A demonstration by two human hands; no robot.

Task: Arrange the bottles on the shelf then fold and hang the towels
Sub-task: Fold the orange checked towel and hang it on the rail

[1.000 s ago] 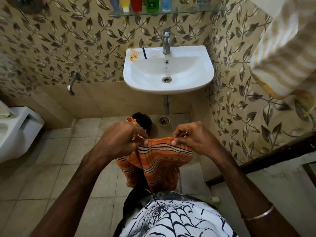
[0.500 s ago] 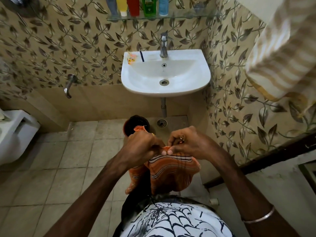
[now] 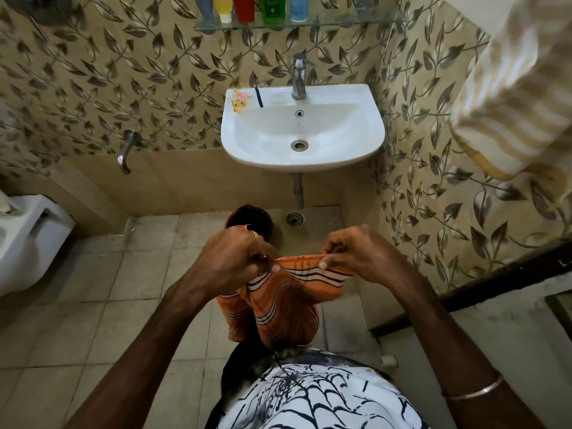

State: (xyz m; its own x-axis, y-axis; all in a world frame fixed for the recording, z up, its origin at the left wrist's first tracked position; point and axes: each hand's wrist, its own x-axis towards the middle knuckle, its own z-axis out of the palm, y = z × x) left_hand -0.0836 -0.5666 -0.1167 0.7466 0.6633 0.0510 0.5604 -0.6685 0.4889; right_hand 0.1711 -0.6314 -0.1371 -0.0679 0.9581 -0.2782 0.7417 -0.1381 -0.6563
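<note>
Two hands grip one cloth. My left hand [image 3: 230, 263] has its fingers curled tight round the bunched top edge of the orange striped towel [image 3: 283, 301], and my right hand [image 3: 360, 258] pinches the same edge between thumb and forefinger, leaving a short taut span between them. The towel is thin woven fabric, orange with white and dark bands, hanging in soft folds in front of my patterned white shirt [image 3: 322, 397]. A slim metal bangle [image 3: 473, 388] circles my right wrist.

Beyond my knuckles, a dark round bin [image 3: 253, 216] stands on the matte floor tiles, beside the floor drain [image 3: 294, 218]. Above hangs a glossy white washbasin [image 3: 340, 150] with a chrome tap [image 3: 299, 77]. Coloured bottles [image 3: 250, 7] stand upright in a row on the glass shelf [image 3: 340, 21]. A beige striped towel [image 3: 510, 88] hangs at upper right.
</note>
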